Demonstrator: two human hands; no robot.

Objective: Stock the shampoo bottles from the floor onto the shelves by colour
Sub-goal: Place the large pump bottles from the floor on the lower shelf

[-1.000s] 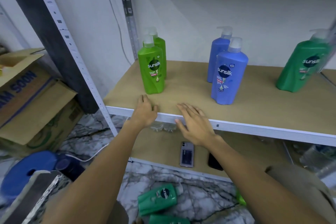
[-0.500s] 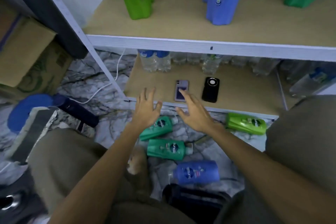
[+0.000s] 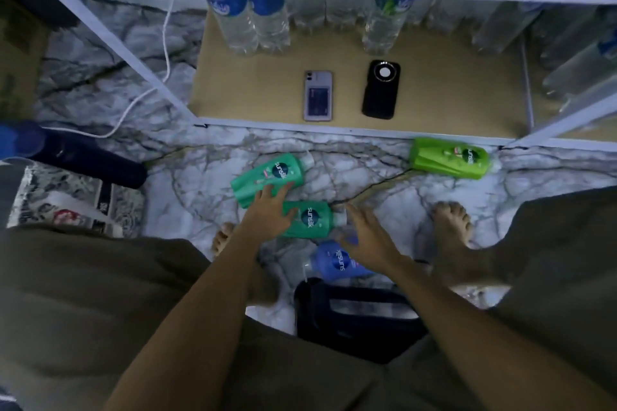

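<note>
Four shampoo bottles lie on the marble floor at centre frame: two teal, one blue, one lime at right. Left hand (image 3: 268,214), fingers spread, rests across the nearer teal bottle (image 3: 309,218), not yet gripping. Right hand (image 3: 369,237), open, hovers over the blue bottle (image 3: 337,260). Recommendation: wrap each body fully before lifting; the plastic looks slick, and the pump tops may snag.

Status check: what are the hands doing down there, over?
Left hand open on teal bottle. Right hand open over blue bottle. Nothing gripped, nothing blocking.
</note>
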